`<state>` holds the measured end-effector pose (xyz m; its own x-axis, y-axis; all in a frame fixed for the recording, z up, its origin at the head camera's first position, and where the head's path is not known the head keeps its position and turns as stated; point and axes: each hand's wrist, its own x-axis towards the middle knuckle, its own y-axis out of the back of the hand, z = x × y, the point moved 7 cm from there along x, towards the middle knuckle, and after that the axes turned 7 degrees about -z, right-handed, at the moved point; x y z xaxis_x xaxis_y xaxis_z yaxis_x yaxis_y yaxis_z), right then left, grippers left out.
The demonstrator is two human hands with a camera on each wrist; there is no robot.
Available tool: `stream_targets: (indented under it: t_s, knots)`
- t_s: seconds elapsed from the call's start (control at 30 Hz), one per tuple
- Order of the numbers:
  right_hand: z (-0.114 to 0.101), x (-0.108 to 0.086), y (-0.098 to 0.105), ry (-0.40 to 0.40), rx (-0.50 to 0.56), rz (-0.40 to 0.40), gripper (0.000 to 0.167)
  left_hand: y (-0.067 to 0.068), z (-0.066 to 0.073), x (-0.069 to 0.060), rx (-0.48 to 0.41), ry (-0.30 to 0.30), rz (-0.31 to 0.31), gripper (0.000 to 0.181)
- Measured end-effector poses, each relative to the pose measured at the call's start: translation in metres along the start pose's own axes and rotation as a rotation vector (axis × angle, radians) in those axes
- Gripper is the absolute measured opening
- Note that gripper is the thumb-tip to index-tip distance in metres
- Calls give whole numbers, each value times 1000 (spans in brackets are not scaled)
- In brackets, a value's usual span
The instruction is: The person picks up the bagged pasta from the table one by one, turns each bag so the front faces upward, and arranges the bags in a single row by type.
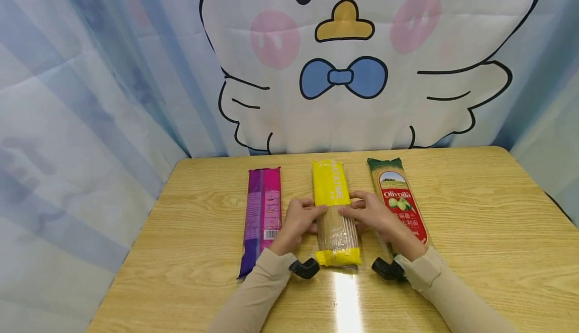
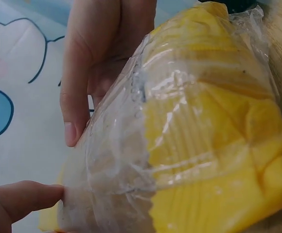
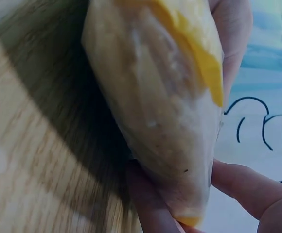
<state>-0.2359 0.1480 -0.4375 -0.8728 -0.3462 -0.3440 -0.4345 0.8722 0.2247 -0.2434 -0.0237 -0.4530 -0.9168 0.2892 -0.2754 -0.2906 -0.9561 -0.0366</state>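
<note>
A long packet of spaghetti (image 1: 331,184), yellow with a see-through window and yellow ends, lies between both hands near the middle of the table. My left hand (image 1: 294,225) grips its left edge, thumb on top, the other fingers partly hidden beside and below. On the opposite edge my right hand (image 1: 377,217) holds it likewise, thumb over the window. The left wrist view shows the crinkled yellow end of the spaghetti packet (image 2: 214,160) close up. In the right wrist view the spaghetti packet (image 3: 155,97) casts a dark shadow on the wood, with fingertips around its lower part.
To the left lies a purple and pink packet (image 1: 262,212). A red and green Olivoilà pasta packet (image 1: 400,197) lies at the right, partly behind the right hand and forearm. The wooden table (image 1: 194,252) ends at a printed curtain (image 1: 344,121).
</note>
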Motion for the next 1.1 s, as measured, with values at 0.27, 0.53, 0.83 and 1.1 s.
stream_targets:
  t_s: [0.27, 0.53, 0.83, 1.1]
  knots:
    - [2, 0, -1, -14, -18, -3, 74, 0, 1, 0, 42, 17, 6, 37]
    - [0, -2, 3, 4, -69, 0, 64, 4, -1, 0, 46, 1, 26, 40]
    - [-13, -11, 10, 101, -129, 26, 54, 13, 6, -4, 231, -27, 132, 36]
    - [-23, -14, 12, 113, -196, 52, 52, 14, 10, -5, 256, -40, 106, 29]
